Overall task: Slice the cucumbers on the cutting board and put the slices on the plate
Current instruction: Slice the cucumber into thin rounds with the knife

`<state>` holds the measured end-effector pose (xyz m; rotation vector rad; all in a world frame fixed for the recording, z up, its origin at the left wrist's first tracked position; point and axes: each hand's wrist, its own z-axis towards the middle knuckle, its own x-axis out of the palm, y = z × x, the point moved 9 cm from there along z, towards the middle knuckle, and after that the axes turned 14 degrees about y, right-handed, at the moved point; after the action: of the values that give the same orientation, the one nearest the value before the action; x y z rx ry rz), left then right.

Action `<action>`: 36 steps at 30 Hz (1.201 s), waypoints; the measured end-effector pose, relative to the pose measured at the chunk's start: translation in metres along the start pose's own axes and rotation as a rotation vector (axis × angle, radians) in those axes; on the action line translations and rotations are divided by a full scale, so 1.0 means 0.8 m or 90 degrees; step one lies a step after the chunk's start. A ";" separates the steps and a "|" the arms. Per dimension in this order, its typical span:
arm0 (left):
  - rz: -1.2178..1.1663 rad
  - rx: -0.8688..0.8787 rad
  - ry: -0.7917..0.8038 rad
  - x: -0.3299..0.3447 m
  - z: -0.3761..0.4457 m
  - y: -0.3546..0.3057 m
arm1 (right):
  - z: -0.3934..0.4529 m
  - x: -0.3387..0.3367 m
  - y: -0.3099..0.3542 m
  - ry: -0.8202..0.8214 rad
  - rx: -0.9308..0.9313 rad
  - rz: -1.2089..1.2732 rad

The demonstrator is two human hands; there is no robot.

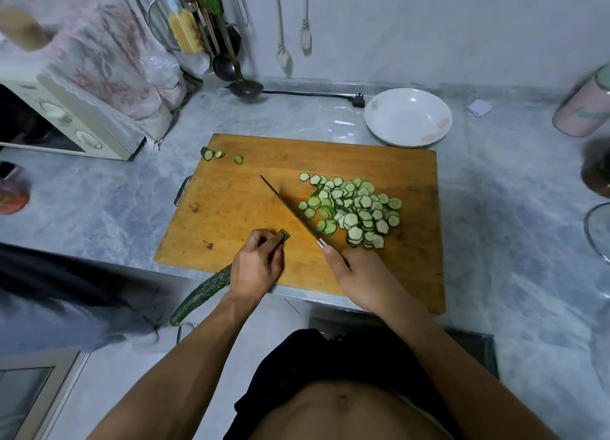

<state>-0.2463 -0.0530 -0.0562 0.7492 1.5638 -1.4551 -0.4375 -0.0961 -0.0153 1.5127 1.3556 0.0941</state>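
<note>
In the head view we see the rectangular wooden cutting board (251, 205) lying on the grey marbled desk (495, 228). Our left hand (255, 268) has its fingers curled round a long dark-green cucumber (201, 294), whose cut end peeks out by the fingertips while the rest runs back past the board's near edge. Our right hand (359, 277) grips the handle of a long thin-bladed knife (287, 208), the blade slanting across the board just right of the cut end. A heap of pale green round slices (356, 211) sits on the board right of the blade. 3 small cucumber end pieces (218, 155) lie at the far left corner. The white round plate (408, 117) stands just beyond the board's far right corner, holding no slices.
</note>
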 end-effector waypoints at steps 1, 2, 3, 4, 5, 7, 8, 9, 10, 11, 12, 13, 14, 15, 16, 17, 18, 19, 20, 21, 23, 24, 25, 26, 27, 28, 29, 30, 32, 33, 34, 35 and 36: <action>0.007 0.002 0.003 0.000 0.000 -0.002 | -0.004 0.005 0.005 0.006 -0.009 -0.003; 0.013 0.005 0.006 0.000 0.000 -0.004 | -0.007 0.010 0.009 0.014 -0.018 -0.005; 0.017 0.011 0.007 0.000 -0.001 -0.007 | -0.009 0.015 0.013 0.021 -0.024 -0.009; 0.021 0.018 0.007 0.000 -0.001 -0.009 | -0.011 0.021 0.014 0.029 -0.024 -0.018; 0.025 0.024 0.009 0.000 -0.002 -0.011 | -0.012 0.024 0.015 0.038 -0.020 -0.029; 0.028 0.021 0.017 0.000 -0.001 -0.012 | -0.014 0.028 0.014 0.058 -0.008 -0.044; 0.025 0.014 0.021 0.000 -0.001 -0.011 | -0.015 0.029 0.014 0.065 -0.004 -0.047; 0.022 0.009 0.024 0.000 -0.001 -0.010 | -0.016 0.029 0.014 0.069 -0.002 -0.047; 0.021 0.006 0.028 0.000 -0.001 -0.009 | -0.018 0.028 0.015 0.069 -0.004 -0.049; 0.023 0.004 0.029 0.001 -0.002 -0.009 | -0.020 0.028 0.016 0.067 -0.005 -0.054; 0.025 0.003 0.029 0.001 -0.002 -0.009 | -0.022 0.029 0.017 0.063 -0.007 -0.059; 0.025 0.000 0.029 0.001 -0.002 -0.008 | -0.023 0.030 0.017 0.061 -0.009 -0.064; 0.021 -0.006 0.027 0.000 -0.002 -0.008 | -0.023 0.030 0.017 0.059 -0.011 -0.067; 0.013 -0.013 0.024 0.000 -0.002 -0.007 | -0.024 0.030 0.016 0.058 -0.011 -0.067; 0.005 -0.020 0.021 0.000 -0.002 -0.006 | -0.024 0.029 0.016 0.059 -0.012 -0.065; -0.002 -0.026 0.018 0.000 -0.002 -0.005 | -0.023 0.028 0.017 0.062 -0.013 -0.062; -0.007 -0.030 0.014 -0.001 -0.002 -0.005 | -0.022 0.028 0.017 0.065 -0.013 -0.058; -0.012 -0.030 0.012 -0.001 -0.002 -0.005 | -0.021 0.028 0.017 0.070 -0.011 -0.054; -0.014 -0.028 0.010 -0.001 -0.003 -0.004 | -0.020 0.028 0.017 0.076 -0.008 -0.046; -0.015 -0.027 0.009 -0.001 -0.004 -0.004 | -0.018 0.027 0.016 0.081 -0.004 -0.036; -0.017 -0.027 0.004 0.000 -0.004 -0.002 | -0.015 0.026 0.014 0.089 0.008 -0.015; -0.021 -0.025 0.000 0.000 -0.003 -0.002 | -0.012 0.026 0.012 0.089 0.012 -0.008; -0.025 -0.024 -0.005 -0.001 -0.003 -0.001 | -0.008 0.027 0.011 0.088 0.015 -0.005; -0.027 -0.021 -0.008 -0.001 -0.002 -0.001 | -0.004 0.029 0.012 0.084 0.019 -0.005; -0.025 -0.020 -0.010 -0.001 -0.002 -0.002 | -0.001 0.032 0.013 0.079 0.023 -0.006; -0.021 -0.020 -0.012 -0.001 -0.002 -0.002 | 0.002 0.036 0.015 0.071 0.026 -0.009; -0.017 -0.021 -0.015 -0.001 -0.002 -0.003 | 0.004 0.039 0.017 0.062 0.026 -0.014; -0.015 -0.024 -0.018 -0.002 -0.003 -0.003 | 0.005 0.041 0.019 0.052 0.023 -0.020; -0.006 -0.029 -0.028 -0.003 -0.003 -0.003 | 0.005 0.041 0.021 0.036 0.013 -0.023; 0.002 -0.027 -0.031 -0.003 -0.004 -0.004 | 0.005 0.040 0.021 0.031 0.009 -0.020; 0.011 -0.023 -0.034 -0.003 -0.004 -0.006 | 0.004 0.039 0.021 0.028 0.008 -0.017; 0.022 -0.018 -0.037 -0.003 -0.005 -0.007 | 0.004 0.039 0.021 0.025 0.008 -0.015; 0.035 -0.015 -0.041 -0.004 -0.005 -0.007 | 0.005 0.038 0.020 0.025 0.010 -0.016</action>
<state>-0.2506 -0.0495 -0.0512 0.7185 1.4974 -1.4061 -0.4132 -0.0719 -0.0221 1.5137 1.4087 0.0987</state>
